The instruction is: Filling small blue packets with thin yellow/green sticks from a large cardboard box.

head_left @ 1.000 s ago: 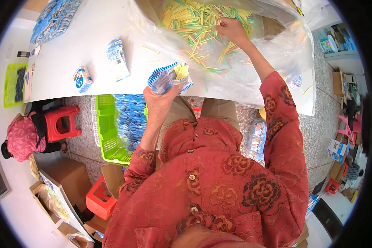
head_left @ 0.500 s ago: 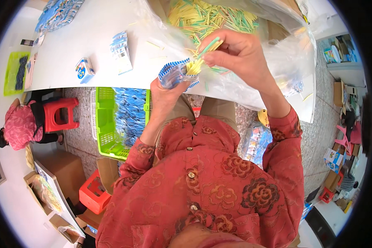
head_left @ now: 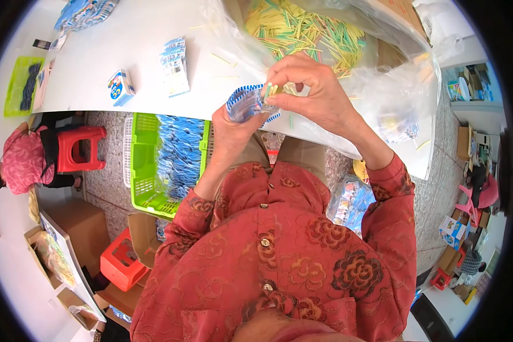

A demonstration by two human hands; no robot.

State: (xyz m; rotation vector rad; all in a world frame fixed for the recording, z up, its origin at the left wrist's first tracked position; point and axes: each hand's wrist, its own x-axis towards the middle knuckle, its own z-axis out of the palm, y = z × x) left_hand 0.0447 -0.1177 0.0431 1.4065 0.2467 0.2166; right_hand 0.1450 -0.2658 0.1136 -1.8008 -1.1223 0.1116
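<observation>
My left hand is closed around a small clear packet with a blue-and-white striped edge, its mouth toward my right hand. With thumb and fingertips pinched, my right hand holds a few thin yellow and green sticks at that mouth. Whether their lower ends are inside the packet is partly hidden by my fingers. Just beyond my hands lies a big heap of yellow and green sticks in a clear plastic bag on the white table.
Left on the table are a small box, a strip of printed packets and a blue pile. Below the edge stands a green crate with blue packets. A seated person is far left beside a red stool.
My right hand has come down and closer to the packet, bringing the sticks from above it to its mouth. The left hand has shifted slightly right with the packet. The whole view has tilted a little.
</observation>
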